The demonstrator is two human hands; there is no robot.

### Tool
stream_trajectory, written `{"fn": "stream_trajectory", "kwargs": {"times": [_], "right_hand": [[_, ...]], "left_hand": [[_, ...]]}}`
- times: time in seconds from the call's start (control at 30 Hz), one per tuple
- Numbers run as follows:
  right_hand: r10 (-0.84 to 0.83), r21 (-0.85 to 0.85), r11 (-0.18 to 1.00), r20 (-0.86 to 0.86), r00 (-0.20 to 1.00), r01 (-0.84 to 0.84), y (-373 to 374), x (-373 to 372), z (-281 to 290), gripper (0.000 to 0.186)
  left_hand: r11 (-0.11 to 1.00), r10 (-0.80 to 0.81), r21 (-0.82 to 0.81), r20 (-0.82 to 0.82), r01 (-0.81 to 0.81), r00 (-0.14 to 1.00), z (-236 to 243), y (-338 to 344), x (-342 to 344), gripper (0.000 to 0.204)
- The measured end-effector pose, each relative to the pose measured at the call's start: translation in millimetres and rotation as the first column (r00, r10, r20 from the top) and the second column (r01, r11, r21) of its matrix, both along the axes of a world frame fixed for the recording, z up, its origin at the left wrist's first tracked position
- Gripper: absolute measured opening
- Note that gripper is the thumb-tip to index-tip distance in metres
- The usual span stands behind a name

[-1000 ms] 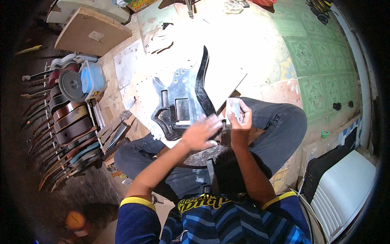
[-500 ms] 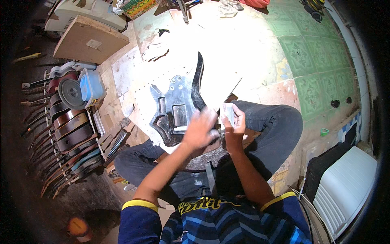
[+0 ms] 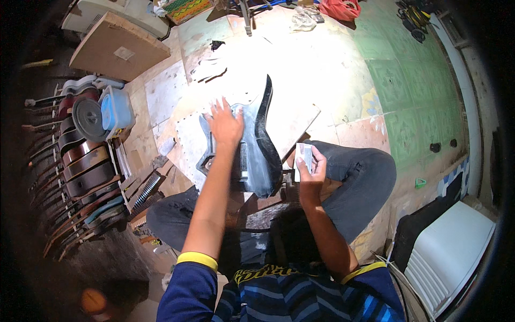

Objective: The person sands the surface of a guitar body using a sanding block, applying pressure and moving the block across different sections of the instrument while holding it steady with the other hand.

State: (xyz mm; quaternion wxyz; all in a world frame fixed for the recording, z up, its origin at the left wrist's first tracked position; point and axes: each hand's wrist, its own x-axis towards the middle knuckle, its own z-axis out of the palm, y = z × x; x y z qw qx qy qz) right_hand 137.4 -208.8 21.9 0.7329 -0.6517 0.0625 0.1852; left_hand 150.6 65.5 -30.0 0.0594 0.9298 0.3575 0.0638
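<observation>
A dark electric guitar body with pale dust smeared over its face lies on a white board on the floor in front of me. Flat on its upper left part rests my left hand, fingers spread, covering the area where holes and part of the cavities are. To the right of the body, above my right knee, my right hand grips a pale rectangular sanding block between thumb and fingers. The block is held upright, apart from the guitar body.
Guitars stand in a row at the left, by a blue plastic tub and a grey round lid. A wooden panel leans at the far left. A white slatted case sits at right. Further off lies a red bag.
My left hand has swung from near the block up and left onto the guitar body. The body has turned slightly. My right hand, still holding the block, has dropped slightly.
</observation>
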Motion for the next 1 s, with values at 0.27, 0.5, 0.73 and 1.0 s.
{"fn": "stream_trajectory", "kwargs": {"times": [0.27, 0.5, 0.73, 1.0], "right_hand": [[-0.042, 0.044, 0.998, 0.004, 0.999, 0.042, -0.9, -1.3, 0.9, 0.055], [-0.067, 0.036, 0.997, 0.039, 0.997, 0.066, -11.1, -0.5, -15.4, 0.056], [-0.113, 0.017, 0.993, -0.064, 0.992, 0.114, -10.6, 6.1, -19.7, 0.054], [-0.037, 0.198, 0.975, -0.300, 0.953, 0.101, -19.9, 7.7, -36.2, 0.046]], "left_hand": [[0.704, -0.699, -0.256, -0.088, 0.662, 0.709, 21.1, -152.7, -73.8, 0.078], [0.747, -0.615, -0.294, 0.036, 0.596, 0.788, 28.4, -116.4, -114.4, 0.076], [0.894, -0.433, -0.161, -0.081, 0.417, 0.898, 16.1, -96.7, -150.2, 0.083], [0.703, -0.709, -0.241, -0.160, 0.669, 0.687, 25.0, -44.3, -196.0, 0.077]]}}
